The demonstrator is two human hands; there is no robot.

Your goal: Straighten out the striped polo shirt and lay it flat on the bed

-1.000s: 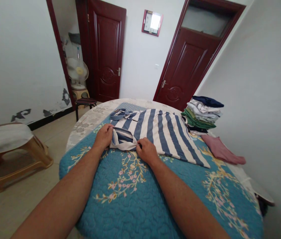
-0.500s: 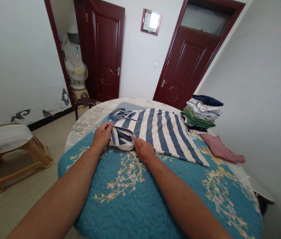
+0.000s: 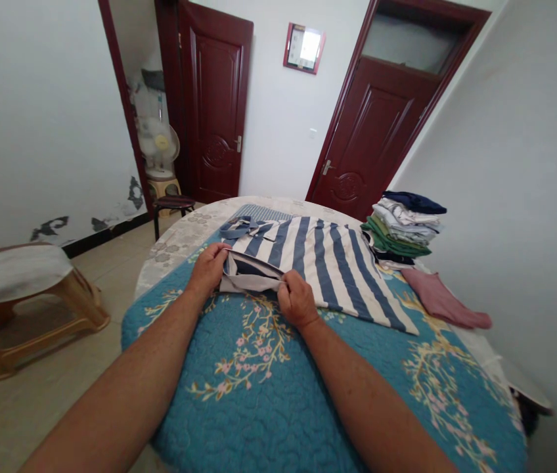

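A blue-and-white striped garment [image 3: 334, 263] lies spread flat on a teal quilted cloth [image 3: 229, 420] with a flower pattern. My left hand [image 3: 209, 268] pinches the left end of an open edge at the near left part of this garment. With fingers closed, my right hand [image 3: 299, 299] grips the other end of the same edge. Between my hands the edge is drawn fairly straight, and the opening shows darker fabric inside. A blue band of cloth [image 3: 237, 230] lies bunched at the garment's far left corner.
A stack of folded clothes [image 3: 401, 226] stands at the table's far right, with a pink cloth [image 3: 443, 299] lying before it. A pale patterned tablecloth [image 3: 167, 253] shows along the rim. To the left stands a stool with a white cover [image 3: 17, 272].
My right hand has moved rightward with its end of the edge, so the opening is wider and straighter. My left hand keeps its hold. The view has shifted slightly.
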